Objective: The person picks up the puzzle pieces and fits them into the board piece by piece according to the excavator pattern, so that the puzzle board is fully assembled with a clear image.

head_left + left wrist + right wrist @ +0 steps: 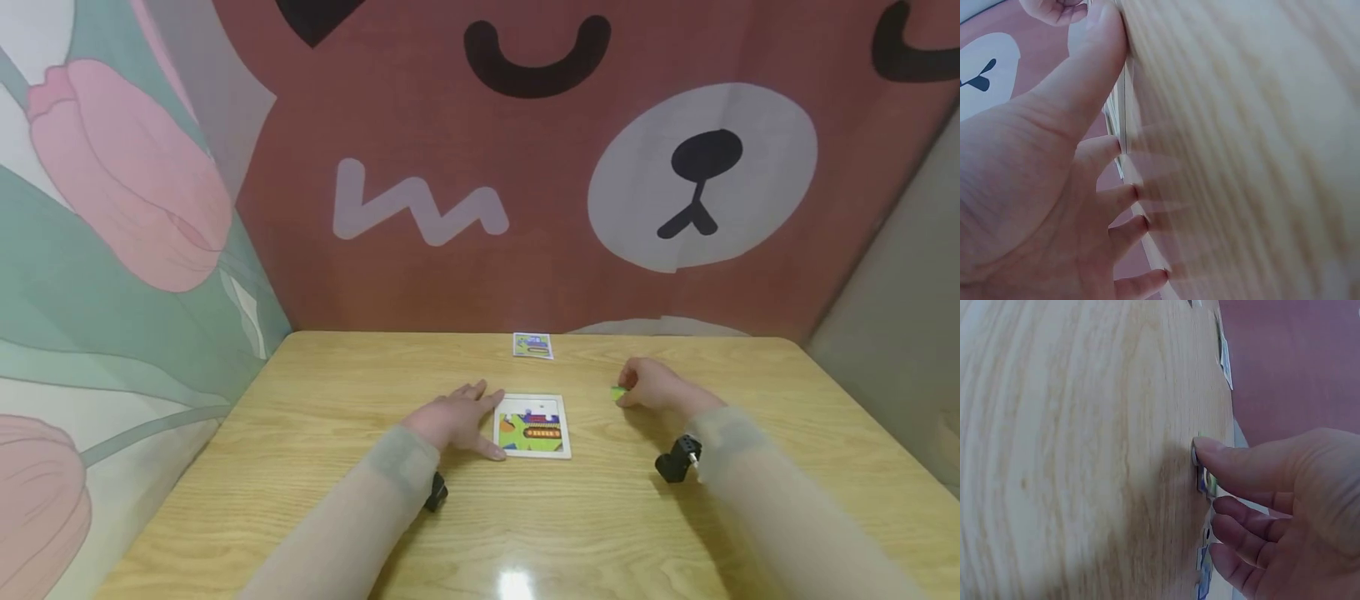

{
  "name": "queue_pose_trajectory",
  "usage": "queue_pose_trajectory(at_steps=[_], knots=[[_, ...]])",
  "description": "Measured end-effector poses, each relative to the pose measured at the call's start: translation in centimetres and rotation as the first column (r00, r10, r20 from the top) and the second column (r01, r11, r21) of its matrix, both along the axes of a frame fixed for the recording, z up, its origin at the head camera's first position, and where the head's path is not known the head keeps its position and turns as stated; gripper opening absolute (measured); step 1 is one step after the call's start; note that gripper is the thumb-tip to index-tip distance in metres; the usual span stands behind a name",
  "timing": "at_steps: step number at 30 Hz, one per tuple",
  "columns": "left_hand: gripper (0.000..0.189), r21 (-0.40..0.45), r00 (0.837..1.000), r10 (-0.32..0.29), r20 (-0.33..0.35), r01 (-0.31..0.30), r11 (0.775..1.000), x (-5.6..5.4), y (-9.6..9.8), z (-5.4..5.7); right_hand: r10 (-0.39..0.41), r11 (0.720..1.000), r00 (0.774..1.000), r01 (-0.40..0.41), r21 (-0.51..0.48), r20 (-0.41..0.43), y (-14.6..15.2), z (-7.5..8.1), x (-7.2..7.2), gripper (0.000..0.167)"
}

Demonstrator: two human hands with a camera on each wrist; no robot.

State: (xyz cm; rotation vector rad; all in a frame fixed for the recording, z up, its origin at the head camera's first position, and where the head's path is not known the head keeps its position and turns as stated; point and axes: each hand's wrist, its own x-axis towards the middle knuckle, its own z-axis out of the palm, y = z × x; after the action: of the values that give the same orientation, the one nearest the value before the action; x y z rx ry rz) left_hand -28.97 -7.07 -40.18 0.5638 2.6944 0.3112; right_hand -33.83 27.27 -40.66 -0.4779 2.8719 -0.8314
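A white-rimmed jigsaw puzzle tray [567, 433] lies on the table, its lower part filled with colourful pieces [542, 432] and its upper part showing white. My left hand [453, 418] rests at the tray's left side, fingers spread, with the thumb by the lower left corner and the index finger by the upper left one. To the right of the tray, my right hand [651, 387] pinches a green puzzle piece [617, 392] between thumb and fingers, low over the table. More loose puzzle pieces [1204, 572] lie beside its curled fingers in the right wrist view.
A small picture card [532, 346] with a similar coloured design lies near the table's back edge, behind the tray. The wooden table [315, 433] meets a wall painted with a bear [420, 283]. Black wrist cameras [678, 458] hang below the wrists.
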Motion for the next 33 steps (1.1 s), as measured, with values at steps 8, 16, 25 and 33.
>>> queue_pose_trajectory(at_steps=[8, 16, 25, 33], knots=[[0.106, -0.010, 1.000, -0.003, -0.006, 0.003, 1.000, 0.1, 0.1, 0.0, -0.020, 0.998, 1.000, 0.019, -0.064, -0.012, 0.0, -0.3, 0.0, 0.030], [0.105, -0.005, 1.000, -0.009, -0.009, 0.009, 1.000, 0.2, 0.2, 0.0, -0.042, 0.989, 0.998, 0.047, -0.143, 0.040, -0.8, 0.0, -0.2, 0.009], [0.106, -0.014, 1.000, 0.004, -0.012, -0.004, 1.000, 0.1, 0.1, -0.2, -0.030, 0.949, 0.998, 0.045, -0.311, 0.050, -4.6, 1.2, -0.2, 0.008], [0.105, -0.013, 1.000, -0.003, -0.015, 0.003, 1.000, 0.2, 0.0, 0.0, -0.005, 0.916, 0.996, 0.041, -0.400, 0.090, -10.1, 1.7, 0.4, 0.008]])
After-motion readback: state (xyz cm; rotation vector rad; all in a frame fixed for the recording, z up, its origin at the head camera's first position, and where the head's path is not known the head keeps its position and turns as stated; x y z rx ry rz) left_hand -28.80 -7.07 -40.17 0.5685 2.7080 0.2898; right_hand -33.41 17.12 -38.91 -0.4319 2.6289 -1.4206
